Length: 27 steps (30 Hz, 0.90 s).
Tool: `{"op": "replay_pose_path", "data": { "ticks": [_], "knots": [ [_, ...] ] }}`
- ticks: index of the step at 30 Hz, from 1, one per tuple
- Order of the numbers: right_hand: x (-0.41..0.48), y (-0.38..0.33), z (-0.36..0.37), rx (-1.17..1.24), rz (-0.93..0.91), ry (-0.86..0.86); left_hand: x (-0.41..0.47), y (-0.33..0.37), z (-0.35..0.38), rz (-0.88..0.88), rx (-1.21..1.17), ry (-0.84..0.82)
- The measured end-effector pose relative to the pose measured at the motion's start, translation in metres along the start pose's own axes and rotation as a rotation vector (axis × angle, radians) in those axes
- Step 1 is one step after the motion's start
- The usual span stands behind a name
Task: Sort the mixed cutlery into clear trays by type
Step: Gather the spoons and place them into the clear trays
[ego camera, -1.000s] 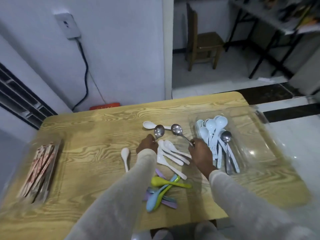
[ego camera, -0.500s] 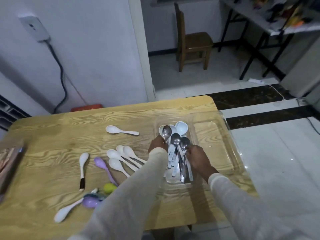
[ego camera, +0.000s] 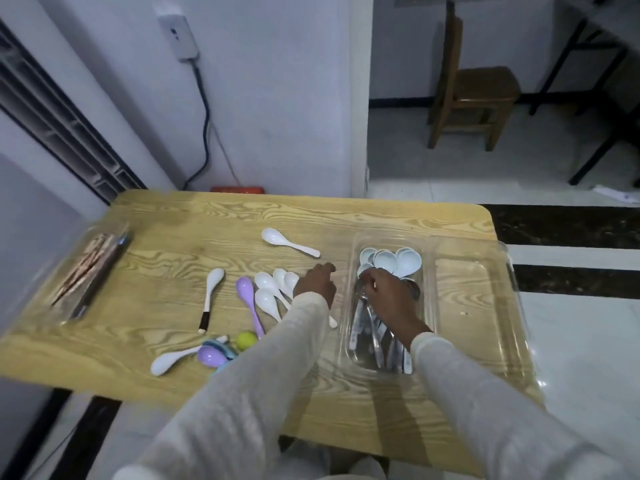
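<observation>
Wooden table (ego camera: 311,216) bears clear tray (ego camera: 464,299); white spoons (ego camera: 398,259) lie inside.

Both arms reach forward, hands low and close together.

The left arm (ego camera: 242,393) and right arm (ego camera: 485,410), both in pale long sleeves, stretch out from the bottom edge and converge toward the middle. The left hand (ego camera: 317,284) is knuckles up with its fingers curled under; what they hold, if anything, is hidden. The right hand (ego camera: 389,299), just beside it, is bent down at the wrist, fingers curled downward, its grip unclear.
</observation>
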State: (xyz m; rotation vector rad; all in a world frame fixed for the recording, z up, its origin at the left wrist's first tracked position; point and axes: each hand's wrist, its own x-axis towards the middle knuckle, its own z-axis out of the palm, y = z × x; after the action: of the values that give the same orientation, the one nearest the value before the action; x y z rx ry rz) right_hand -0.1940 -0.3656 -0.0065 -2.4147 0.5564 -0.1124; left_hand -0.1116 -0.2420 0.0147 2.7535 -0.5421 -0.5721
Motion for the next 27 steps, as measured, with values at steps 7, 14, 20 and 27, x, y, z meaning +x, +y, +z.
{"op": "replay_pose_path", "data": {
  "ticks": [7,14,20,27],
  "knots": [
    [0.014,-0.051,0.048,-0.031,-0.143,-0.116,-0.022,-0.083,-0.013,-0.18,0.062,0.026],
    [0.026,-0.097,0.103,-0.094,-0.119,-0.22,-0.035,-0.179,-0.027,-0.287,0.101,0.039],
    [0.052,-0.128,0.134,-0.098,-0.054,-0.18,-0.004,-0.236,-0.035,-0.407,0.056,0.054],
    [0.079,-0.138,0.155,-0.153,0.04,-0.131,0.035,-0.274,-0.022,-0.512,0.01,-0.019]
  ]
}}
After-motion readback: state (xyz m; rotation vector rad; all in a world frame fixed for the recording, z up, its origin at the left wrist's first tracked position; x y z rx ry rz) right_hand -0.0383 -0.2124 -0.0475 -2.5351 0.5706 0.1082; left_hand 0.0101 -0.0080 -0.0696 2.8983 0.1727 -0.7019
